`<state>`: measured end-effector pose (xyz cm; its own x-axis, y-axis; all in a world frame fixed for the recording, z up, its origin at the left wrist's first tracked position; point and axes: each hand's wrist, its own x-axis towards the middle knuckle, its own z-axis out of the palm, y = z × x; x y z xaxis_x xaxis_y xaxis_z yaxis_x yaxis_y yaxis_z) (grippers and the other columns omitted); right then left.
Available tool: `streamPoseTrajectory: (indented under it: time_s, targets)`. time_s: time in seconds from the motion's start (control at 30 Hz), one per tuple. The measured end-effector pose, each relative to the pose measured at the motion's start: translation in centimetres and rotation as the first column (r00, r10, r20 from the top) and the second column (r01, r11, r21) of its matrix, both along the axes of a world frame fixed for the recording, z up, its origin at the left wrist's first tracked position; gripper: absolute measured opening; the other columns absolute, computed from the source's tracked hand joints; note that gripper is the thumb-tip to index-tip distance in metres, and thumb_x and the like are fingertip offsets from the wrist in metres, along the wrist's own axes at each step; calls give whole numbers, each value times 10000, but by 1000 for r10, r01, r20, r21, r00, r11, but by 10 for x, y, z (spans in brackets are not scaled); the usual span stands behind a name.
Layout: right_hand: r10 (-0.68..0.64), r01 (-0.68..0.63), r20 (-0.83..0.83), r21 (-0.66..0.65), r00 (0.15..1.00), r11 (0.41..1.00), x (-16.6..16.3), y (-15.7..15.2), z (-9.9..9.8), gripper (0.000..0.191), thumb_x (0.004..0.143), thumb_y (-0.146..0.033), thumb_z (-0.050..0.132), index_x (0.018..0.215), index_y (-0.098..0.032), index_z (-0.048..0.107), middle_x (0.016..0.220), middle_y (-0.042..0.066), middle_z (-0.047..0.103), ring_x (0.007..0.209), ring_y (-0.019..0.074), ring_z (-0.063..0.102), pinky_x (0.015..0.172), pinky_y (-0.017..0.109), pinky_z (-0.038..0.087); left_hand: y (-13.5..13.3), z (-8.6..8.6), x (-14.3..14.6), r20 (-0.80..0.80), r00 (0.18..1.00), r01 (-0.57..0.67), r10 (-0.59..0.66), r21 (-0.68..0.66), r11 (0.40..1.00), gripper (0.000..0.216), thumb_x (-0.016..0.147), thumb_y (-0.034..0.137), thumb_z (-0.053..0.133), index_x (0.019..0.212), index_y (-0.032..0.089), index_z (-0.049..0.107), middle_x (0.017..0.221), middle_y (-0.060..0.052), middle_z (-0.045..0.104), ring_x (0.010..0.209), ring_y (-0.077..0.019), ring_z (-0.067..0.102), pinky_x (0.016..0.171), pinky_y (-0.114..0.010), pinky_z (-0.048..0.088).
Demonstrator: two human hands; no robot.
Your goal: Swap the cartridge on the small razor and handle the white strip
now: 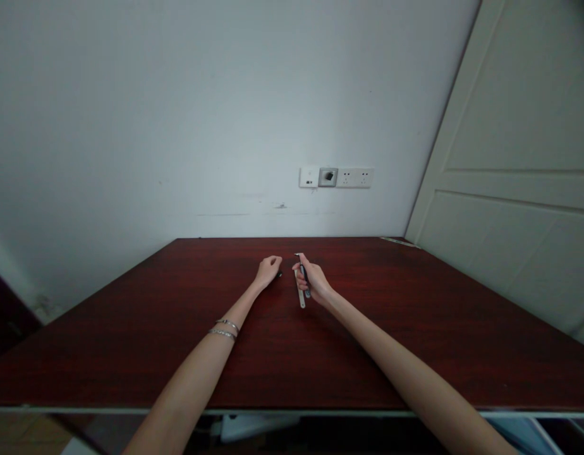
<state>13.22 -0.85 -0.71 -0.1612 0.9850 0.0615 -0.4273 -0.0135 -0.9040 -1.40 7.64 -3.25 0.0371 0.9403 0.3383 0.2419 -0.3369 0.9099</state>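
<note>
My left hand is just above the dark red tabletop, with its fingers curled together. A small dark thing shows at its lower fingertips; I cannot make out what it is. To the right, my right hand is closed around a slim tool with a dark handle and a narrow metal tip pointing away from me. A pale flat strip, with a hole near its close end, runs beside the handle under the fingers. Whether strip and tool are one piece is hidden.
The wide tabletop reaches back to a white wall with sockets. A pale panelled door stands along the right side. A thin patterned strip lies at the far right corner. Under the front edge are shelved things.
</note>
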Motion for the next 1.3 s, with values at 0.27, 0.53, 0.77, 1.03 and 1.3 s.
streamPoseTrajectory:
  time_s: [0.27,0.53,0.77,1.03,1.3]
  targets:
    - [-90,89,22,57,996,994,8,13,1,383,724,-537,527,793,-162,558,487,-67,420,371,57,348,358,190,289,-17,39,6,281,960,-3,9,-21,1000,141,708,188,537,684,154,672,853,-77,676,909,-218,577,825,-313,429]
    - [-405,324,162,370,900,870,15,18,6,270,705,-425,588,825,-189,646,670,-7,565,619,111,518,542,211,426,-49,49,13,154,969,202,-193,-44,979,135,683,90,546,695,139,671,771,-85,669,784,-211,613,743,-337,476]
    - [-601,437,169,540,781,720,16,20,5,163,628,-291,696,761,-198,687,842,30,645,785,149,565,679,253,452,-59,32,26,254,893,389,-372,-21,921,300,590,-55,596,822,126,652,820,-63,675,804,-177,616,857,-337,443]
    - [-500,399,159,425,851,813,12,19,2,171,570,-262,733,720,-203,676,810,15,651,787,153,560,636,242,460,-62,16,43,238,893,380,-381,53,923,234,665,102,661,896,139,646,922,-76,681,911,-211,612,851,-320,455]
    - [-536,473,105,350,838,808,19,19,7,424,678,-409,628,1044,-200,578,696,-24,527,575,86,500,474,184,425,-55,18,30,234,939,257,-252,7,966,94,699,158,636,786,123,637,708,-61,674,656,-172,627,666,-284,491]
